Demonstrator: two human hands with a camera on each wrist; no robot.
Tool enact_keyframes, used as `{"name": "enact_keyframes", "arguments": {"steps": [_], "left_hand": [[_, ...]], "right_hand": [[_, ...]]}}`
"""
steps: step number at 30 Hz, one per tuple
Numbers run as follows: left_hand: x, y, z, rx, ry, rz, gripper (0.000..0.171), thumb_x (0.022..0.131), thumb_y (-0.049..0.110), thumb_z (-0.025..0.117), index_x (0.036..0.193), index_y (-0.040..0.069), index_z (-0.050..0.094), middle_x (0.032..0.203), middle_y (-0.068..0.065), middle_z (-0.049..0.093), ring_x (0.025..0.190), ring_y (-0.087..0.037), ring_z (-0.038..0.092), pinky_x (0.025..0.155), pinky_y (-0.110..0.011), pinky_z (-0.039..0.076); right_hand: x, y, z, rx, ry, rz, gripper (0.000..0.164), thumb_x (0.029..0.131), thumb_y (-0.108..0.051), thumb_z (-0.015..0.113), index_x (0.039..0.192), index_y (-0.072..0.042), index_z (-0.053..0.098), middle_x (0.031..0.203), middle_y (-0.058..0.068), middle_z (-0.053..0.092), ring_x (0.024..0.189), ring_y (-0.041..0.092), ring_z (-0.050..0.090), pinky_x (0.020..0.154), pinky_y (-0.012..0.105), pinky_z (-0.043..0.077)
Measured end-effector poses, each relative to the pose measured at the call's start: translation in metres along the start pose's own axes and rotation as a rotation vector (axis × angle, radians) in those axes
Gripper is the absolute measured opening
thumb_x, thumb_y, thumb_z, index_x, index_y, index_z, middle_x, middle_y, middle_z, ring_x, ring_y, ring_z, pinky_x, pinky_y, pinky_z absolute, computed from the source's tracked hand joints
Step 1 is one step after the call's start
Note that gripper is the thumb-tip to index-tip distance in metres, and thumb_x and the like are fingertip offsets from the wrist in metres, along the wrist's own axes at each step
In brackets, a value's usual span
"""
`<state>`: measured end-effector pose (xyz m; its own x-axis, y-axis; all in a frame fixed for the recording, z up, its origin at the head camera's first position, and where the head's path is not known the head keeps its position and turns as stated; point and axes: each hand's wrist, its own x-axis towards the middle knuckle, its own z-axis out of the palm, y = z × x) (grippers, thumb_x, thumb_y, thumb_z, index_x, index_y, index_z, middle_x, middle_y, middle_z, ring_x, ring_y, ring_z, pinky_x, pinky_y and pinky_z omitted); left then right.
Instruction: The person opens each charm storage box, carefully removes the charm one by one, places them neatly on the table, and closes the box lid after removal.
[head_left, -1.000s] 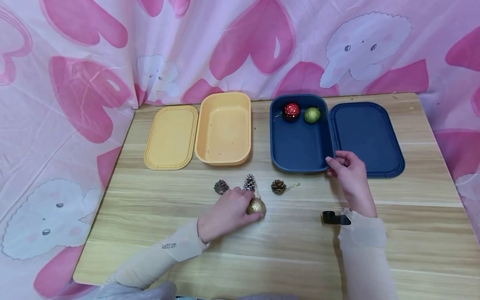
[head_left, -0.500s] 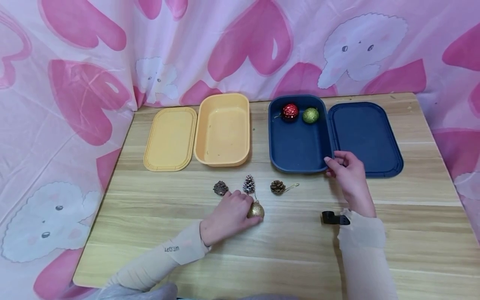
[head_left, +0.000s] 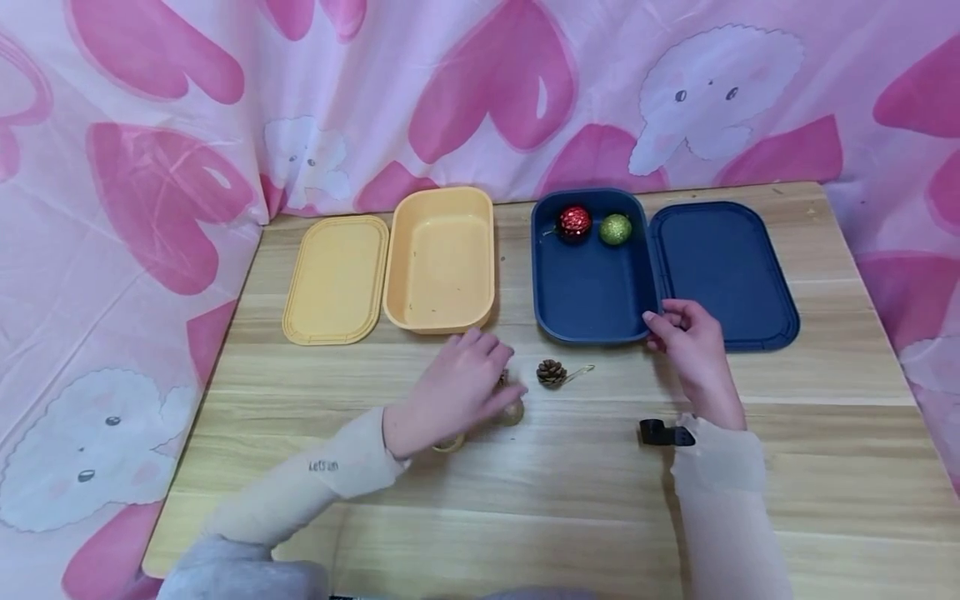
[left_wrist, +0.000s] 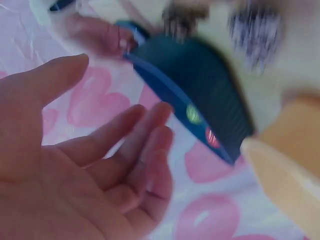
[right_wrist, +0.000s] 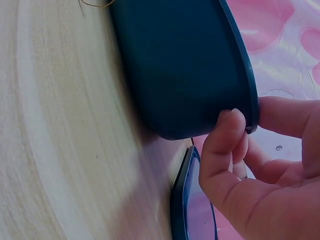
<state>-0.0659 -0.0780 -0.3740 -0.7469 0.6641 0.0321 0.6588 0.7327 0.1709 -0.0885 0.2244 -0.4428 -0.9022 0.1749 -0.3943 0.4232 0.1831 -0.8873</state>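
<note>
My left hand [head_left: 457, 387] hovers over the table in front of the yellow box [head_left: 438, 321], blurred by motion. Its palm holds nothing and the fingers are loosely bent in the left wrist view. Partly behind its thumb is a gold glitter ball [head_left: 513, 412]. A frosted pine cone [left_wrist: 256, 37] shows in the left wrist view. To the right lies a brown pine cone [head_left: 551, 374] with a gold string. My right hand [head_left: 692, 354] pinches the rim of the blue box [head_left: 592, 308] at its near right corner. Inside that box sit a red ball [head_left: 574, 223] and a green ball [head_left: 616, 229].
A yellow lid [head_left: 336, 279] lies left of the yellow box. Right of the blue box is its blue lid [head_left: 726, 275]. A pink curtain [head_left: 487, 92] hangs along the table's back edge. A black piece [head_left: 663, 432] sticks out from the right wrist.
My left hand has let go of the gold ball and risen slightly up and away, toward the yellow box; it now covers the dark pine cone. The right hand stays on the blue box's corner.
</note>
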Motion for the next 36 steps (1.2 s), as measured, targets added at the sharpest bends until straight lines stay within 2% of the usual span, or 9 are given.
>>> {"name": "enact_keyframes", "arguments": {"steps": [4, 7, 8, 11, 15, 20, 25, 30, 36], "left_hand": [[0.045, -0.014, -0.017, -0.077, 0.019, 0.05, 0.036, 0.091, 0.035, 0.065, 0.107, 0.003, 0.066, 0.098, -0.008, 0.065, 0.091, -0.021, 0.057, 0.079, -0.032, 0.05], [0.085, -0.025, -0.023, -0.164, -0.012, 0.035, 0.036, 0.092, 0.032, 0.063, 0.115, 0.004, 0.063, 0.106, -0.008, 0.064, 0.098, -0.02, 0.058, 0.088, -0.031, 0.051], [0.099, -0.028, -0.024, -0.198, -0.017, 0.032, 0.037, 0.093, 0.03, 0.063, 0.118, 0.003, 0.062, 0.111, -0.009, 0.063, 0.102, -0.02, 0.058, 0.091, -0.031, 0.05], [0.136, -0.04, -0.019, -0.224, -0.059, -0.015, 0.04, 0.095, 0.027, 0.059, 0.128, 0.004, 0.055, 0.121, -0.01, 0.056, 0.111, -0.021, 0.054, 0.101, -0.032, 0.045], [0.172, -0.052, -0.005, -0.155, -0.117, -0.059, 0.044, 0.095, 0.023, 0.058, 0.133, 0.004, 0.048, 0.125, -0.013, 0.05, 0.114, -0.024, 0.051, 0.104, -0.033, 0.043], [0.193, -0.064, 0.016, -0.004, -0.201, -0.091, 0.047, 0.093, 0.019, 0.059, 0.135, 0.006, 0.044, 0.129, -0.014, 0.045, 0.115, -0.028, 0.048, 0.104, -0.038, 0.044], [0.205, -0.07, 0.03, 0.086, -0.251, -0.111, 0.054, 0.092, 0.019, 0.059, 0.142, 0.013, 0.039, 0.14, -0.012, 0.039, 0.123, -0.03, 0.044, 0.104, -0.044, 0.044], [0.216, -0.072, 0.035, 0.115, -0.297, -0.114, 0.059, 0.092, 0.019, 0.057, 0.147, 0.018, 0.035, 0.148, -0.011, 0.035, 0.13, -0.032, 0.04, 0.108, -0.047, 0.041], [0.223, -0.07, 0.037, 0.102, -0.345, -0.109, 0.061, 0.092, 0.021, 0.06, 0.148, 0.019, 0.034, 0.144, -0.01, 0.037, 0.126, -0.031, 0.044, 0.105, -0.045, 0.043]], "right_hand": [[0.0, 0.001, 0.0, 0.01, 0.003, -0.016, 0.056, 0.096, -0.029, 0.059, 0.138, 0.0, 0.039, 0.095, -0.005, 0.055, 0.074, 0.005, 0.059, 0.071, 0.016, 0.054], [0.001, 0.002, 0.0, 0.016, 0.01, -0.024, 0.055, 0.095, -0.028, 0.06, 0.138, 0.001, 0.039, 0.092, -0.007, 0.055, 0.072, 0.004, 0.059, 0.07, 0.016, 0.054], [0.002, 0.003, 0.001, 0.019, 0.012, -0.026, 0.055, 0.095, -0.027, 0.06, 0.138, 0.001, 0.04, 0.091, -0.007, 0.055, 0.072, 0.003, 0.06, 0.07, 0.016, 0.054], [0.002, 0.003, 0.002, 0.022, 0.013, -0.028, 0.055, 0.095, -0.027, 0.06, 0.138, 0.001, 0.04, 0.091, -0.007, 0.055, 0.071, 0.003, 0.06, 0.071, 0.017, 0.055], [0.002, 0.003, 0.007, 0.031, 0.013, -0.028, 0.054, 0.096, -0.026, 0.059, 0.138, 0.002, 0.04, 0.092, -0.006, 0.055, 0.072, 0.003, 0.06, 0.071, 0.017, 0.055], [0.005, 0.001, 0.015, 0.017, 0.01, -0.026, 0.052, 0.096, -0.026, 0.058, 0.138, 0.002, 0.041, 0.094, -0.003, 0.054, 0.072, 0.002, 0.059, 0.072, 0.016, 0.055], [0.007, -0.001, 0.02, 0.001, 0.0, -0.031, 0.052, 0.096, -0.025, 0.059, 0.137, 0.003, 0.042, 0.096, -0.001, 0.053, 0.072, 0.004, 0.06, 0.073, 0.018, 0.055], [0.008, -0.002, 0.019, -0.006, 0.007, -0.022, 0.049, 0.097, -0.023, 0.058, 0.135, 0.002, 0.043, 0.097, 0.002, 0.053, 0.073, 0.006, 0.06, 0.073, 0.019, 0.056], [0.007, -0.001, 0.017, -0.006, 0.008, -0.015, 0.047, 0.097, -0.023, 0.058, 0.135, 0.001, 0.043, 0.098, 0.003, 0.052, 0.073, 0.007, 0.06, 0.074, 0.02, 0.056]]}}
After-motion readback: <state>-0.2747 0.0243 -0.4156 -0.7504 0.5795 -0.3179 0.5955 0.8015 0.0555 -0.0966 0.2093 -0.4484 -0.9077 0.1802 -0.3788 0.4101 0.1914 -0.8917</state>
